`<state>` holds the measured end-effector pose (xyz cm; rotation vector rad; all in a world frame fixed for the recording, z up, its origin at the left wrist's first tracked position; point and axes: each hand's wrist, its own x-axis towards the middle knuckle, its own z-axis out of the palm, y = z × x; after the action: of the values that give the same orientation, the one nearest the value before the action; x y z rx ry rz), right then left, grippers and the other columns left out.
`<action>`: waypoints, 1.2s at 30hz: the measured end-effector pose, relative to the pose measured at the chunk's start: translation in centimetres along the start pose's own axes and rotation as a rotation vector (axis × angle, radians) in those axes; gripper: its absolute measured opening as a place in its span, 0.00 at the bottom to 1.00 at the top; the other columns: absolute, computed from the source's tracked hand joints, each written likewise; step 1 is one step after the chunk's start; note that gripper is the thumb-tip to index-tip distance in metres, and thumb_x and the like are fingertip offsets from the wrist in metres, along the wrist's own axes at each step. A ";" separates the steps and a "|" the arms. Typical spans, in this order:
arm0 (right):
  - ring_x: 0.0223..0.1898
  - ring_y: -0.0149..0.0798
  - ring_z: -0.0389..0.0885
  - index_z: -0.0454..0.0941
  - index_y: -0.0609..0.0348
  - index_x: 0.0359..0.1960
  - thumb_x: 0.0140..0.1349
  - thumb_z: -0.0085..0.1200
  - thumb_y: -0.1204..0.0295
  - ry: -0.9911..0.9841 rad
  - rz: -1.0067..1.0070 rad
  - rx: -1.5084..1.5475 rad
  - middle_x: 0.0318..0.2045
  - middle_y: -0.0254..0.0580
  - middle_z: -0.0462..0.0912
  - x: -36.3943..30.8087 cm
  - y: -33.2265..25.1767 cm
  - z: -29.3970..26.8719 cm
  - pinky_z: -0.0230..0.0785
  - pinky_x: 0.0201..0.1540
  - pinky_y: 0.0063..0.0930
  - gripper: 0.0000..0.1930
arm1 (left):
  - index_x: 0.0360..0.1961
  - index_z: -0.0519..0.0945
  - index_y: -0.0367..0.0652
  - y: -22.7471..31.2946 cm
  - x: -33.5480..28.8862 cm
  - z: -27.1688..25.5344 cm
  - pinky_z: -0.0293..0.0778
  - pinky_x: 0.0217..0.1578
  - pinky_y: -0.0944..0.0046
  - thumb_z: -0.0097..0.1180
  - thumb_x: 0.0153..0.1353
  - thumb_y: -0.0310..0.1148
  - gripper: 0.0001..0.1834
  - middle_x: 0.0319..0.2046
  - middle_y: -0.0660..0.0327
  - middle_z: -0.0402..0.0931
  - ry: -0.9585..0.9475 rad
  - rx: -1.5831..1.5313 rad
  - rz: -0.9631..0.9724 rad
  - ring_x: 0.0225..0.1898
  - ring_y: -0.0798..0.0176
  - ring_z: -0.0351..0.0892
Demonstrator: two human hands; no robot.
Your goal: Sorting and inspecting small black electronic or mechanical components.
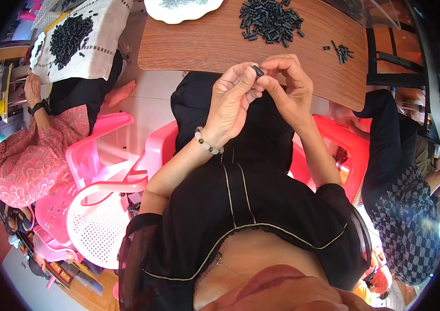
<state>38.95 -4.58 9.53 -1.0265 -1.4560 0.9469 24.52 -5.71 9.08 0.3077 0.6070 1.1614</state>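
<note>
The fingers of the left hand grip a small black cylindrical piece, with the thumb along its near side. From the other side, the thumb and forefinger of the right hand close on its right end, so the piece sits between both sets of fingers, raised by the near edge of the brown wood-grain table. A beaded bracelet circles the wrist below the left fingers.

Straight out beyond the fingers, a heap of similar black pieces lies on the table. Farther out and to the right of the fingers is a small cluster of black pieces, with a single short piece just left of it. Out to the left of the fingers, a white plate with a wavy rim bears pale bits too small to make out.

Well to the left of the fingers, a pale striped cloth carries another black heap, and a co-worker's hand is near its edge. Behind the fingers, down to the left, stands a pink chair; well off to their right is a person in a checked top.
</note>
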 end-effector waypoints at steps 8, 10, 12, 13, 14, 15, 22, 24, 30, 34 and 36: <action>0.48 0.35 0.72 0.81 0.58 0.45 0.52 0.65 0.75 -0.139 -0.143 -0.186 0.44 0.39 0.78 1.0 -0.7 -1.0 0.76 0.44 0.25 0.17 | 0.41 0.78 0.42 -0.4 0.3 -0.7 0.74 0.38 0.72 0.59 0.63 0.37 0.11 0.35 0.65 0.79 -0.053 -0.037 -0.056 0.34 0.74 0.76; 0.48 0.36 0.72 0.81 0.58 0.44 0.52 0.64 0.75 -0.151 -0.126 -0.130 0.43 0.39 0.78 1.2 -0.9 -0.9 0.76 0.44 0.25 0.16 | 0.40 0.78 0.43 -0.5 0.5 -0.7 0.73 0.38 0.72 0.59 0.63 0.37 0.11 0.35 0.66 0.79 -0.042 -0.037 -0.057 0.33 0.74 0.76; 0.48 0.36 0.72 0.82 0.58 0.43 0.53 0.64 0.75 -0.158 -0.108 -0.077 0.42 0.39 0.78 1.2 -0.9 -0.8 0.77 0.44 0.25 0.14 | 0.39 0.78 0.43 -0.4 0.6 -0.7 0.73 0.37 0.72 0.59 0.63 0.38 0.11 0.34 0.67 0.78 -0.059 -0.005 -0.066 0.32 0.75 0.73; 0.48 0.36 0.72 0.82 0.58 0.43 0.53 0.63 0.75 -0.165 -0.117 -0.093 0.42 0.39 0.79 1.2 -0.8 -0.9 0.76 0.44 0.25 0.14 | 0.39 0.78 0.43 -0.4 0.6 -0.8 0.73 0.37 0.72 0.59 0.63 0.38 0.11 0.34 0.67 0.78 -0.061 -0.005 -0.069 0.32 0.75 0.73; 0.47 0.36 0.72 0.82 0.59 0.42 0.54 0.63 0.75 -0.173 -0.127 -0.110 0.41 0.39 0.79 1.3 -0.7 -1.0 0.76 0.44 0.25 0.13 | 0.39 0.78 0.43 -0.4 0.5 -0.8 0.73 0.37 0.72 0.58 0.63 0.39 0.11 0.34 0.67 0.77 -0.055 0.001 -0.080 0.31 0.75 0.72; 0.47 0.36 0.72 0.82 0.59 0.42 0.54 0.63 0.75 -0.171 -0.128 -0.115 0.41 0.39 0.79 1.2 -0.5 -1.1 0.76 0.44 0.25 0.13 | 0.38 0.78 0.43 -0.4 0.4 -0.8 0.72 0.37 0.72 0.58 0.63 0.39 0.11 0.34 0.67 0.77 -0.049 0.007 -0.091 0.31 0.76 0.72; 0.45 0.33 0.71 0.82 0.60 0.41 0.55 0.63 0.74 -0.221 -0.073 -0.084 0.42 0.40 0.78 0.6 0.1 -1.0 0.73 0.44 0.24 0.12 | 0.44 0.79 0.42 0.0 0.2 -2.4 0.72 0.37 0.72 0.55 0.65 0.44 0.16 0.36 0.68 0.78 -0.129 0.043 -0.235 0.32 0.76 0.72; 0.44 0.35 0.71 0.82 0.57 0.40 0.52 0.64 0.75 -0.196 -0.034 -0.032 0.39 0.38 0.80 0.5 0.1 -1.0 0.71 0.44 0.25 0.12 | 0.44 0.79 0.42 0.3 0.1 -2.2 0.72 0.37 0.72 0.55 0.65 0.44 0.16 0.37 0.68 0.78 -0.122 0.049 -0.259 0.32 0.77 0.72; 0.39 0.33 0.71 0.82 0.54 0.41 0.51 0.65 0.72 -0.214 -0.038 -0.102 0.35 0.32 0.81 0.2 1.0 -1.0 0.68 0.40 0.25 0.13 | 0.45 0.80 0.42 0.3 0.1 -3.0 0.72 0.37 0.72 0.54 0.65 0.44 0.16 0.37 0.69 0.79 -0.112 0.051 -0.296 0.33 0.77 0.73; 0.38 0.33 0.72 0.82 0.54 0.42 0.51 0.65 0.72 -0.250 -0.056 -0.156 0.34 0.32 0.81 0.4 1.0 -1.3 0.68 0.39 0.25 0.15 | 0.44 0.80 0.42 0.0 0.2 -3.6 0.72 0.37 0.72 0.55 0.65 0.43 0.16 0.34 0.69 0.78 -0.109 0.016 -0.309 0.33 0.76 0.73; 0.37 0.32 0.74 0.82 0.55 0.42 0.52 0.65 0.72 -0.267 -0.037 -0.186 0.34 0.34 0.80 0.6 0.9 -1.7 0.70 0.38 0.25 0.14 | 0.44 0.80 0.41 0.0 0.3 -3.6 0.72 0.37 0.72 0.55 0.65 0.43 0.16 0.34 0.69 0.78 -0.093 -0.003 -0.316 0.33 0.75 0.73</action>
<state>40.68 -3.69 9.03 -1.0311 -1.8059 0.9624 22.51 -5.75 6.12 0.2508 0.5495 0.8399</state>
